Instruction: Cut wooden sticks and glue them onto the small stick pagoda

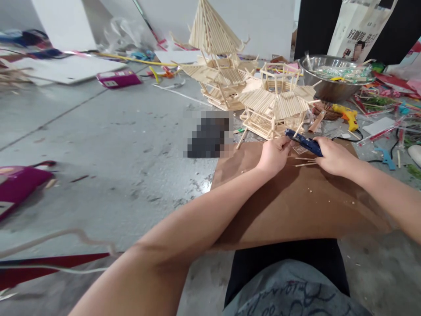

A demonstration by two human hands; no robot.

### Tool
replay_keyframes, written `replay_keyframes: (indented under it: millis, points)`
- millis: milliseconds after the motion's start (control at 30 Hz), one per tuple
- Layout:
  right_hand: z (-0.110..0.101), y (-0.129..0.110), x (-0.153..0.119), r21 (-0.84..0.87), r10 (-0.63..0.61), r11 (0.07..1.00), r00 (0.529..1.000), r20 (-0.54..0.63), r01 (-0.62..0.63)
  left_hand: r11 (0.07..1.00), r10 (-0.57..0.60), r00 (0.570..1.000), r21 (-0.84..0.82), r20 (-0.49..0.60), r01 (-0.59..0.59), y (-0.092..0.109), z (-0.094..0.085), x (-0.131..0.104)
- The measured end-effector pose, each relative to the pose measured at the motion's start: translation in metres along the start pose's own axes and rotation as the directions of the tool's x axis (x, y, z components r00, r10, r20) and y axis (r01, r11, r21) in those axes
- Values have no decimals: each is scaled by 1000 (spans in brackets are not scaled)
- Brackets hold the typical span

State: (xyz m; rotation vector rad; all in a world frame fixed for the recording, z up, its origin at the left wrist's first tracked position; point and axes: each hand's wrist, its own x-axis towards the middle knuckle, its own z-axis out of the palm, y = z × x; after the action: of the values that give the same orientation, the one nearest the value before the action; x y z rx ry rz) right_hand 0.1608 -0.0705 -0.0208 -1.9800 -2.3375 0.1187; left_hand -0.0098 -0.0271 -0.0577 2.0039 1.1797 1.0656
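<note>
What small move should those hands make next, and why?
Probably hold the left hand steady while the right hand guides the blue tool carefully, since its tip sits right beside that left hand; anything pinched there is too small to make out.

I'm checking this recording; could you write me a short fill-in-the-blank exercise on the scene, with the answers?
1. The right hand grips a tool whose body is dark ____.
2. The pointed-roof pagoda model stands on the ____-hand side of the lower pagoda model as the camera sees them.
3. The magenta packs in the left half of the picture number ____.
4. The body of the glue gun is coloured ____.

Missing words: blue; left; two; yellow.
</note>
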Motion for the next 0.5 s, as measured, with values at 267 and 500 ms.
replay_keyframes:
  millis: [267,500]
  points:
    - [12,-2,7,-86,-55,995,990,-131,44,950,104,993,301,-49,-84,-11,0,2]
    - [26,3,5,-48,-38,998,981,-190,29,935,192,981,310,-31,-173,-20,5,3]
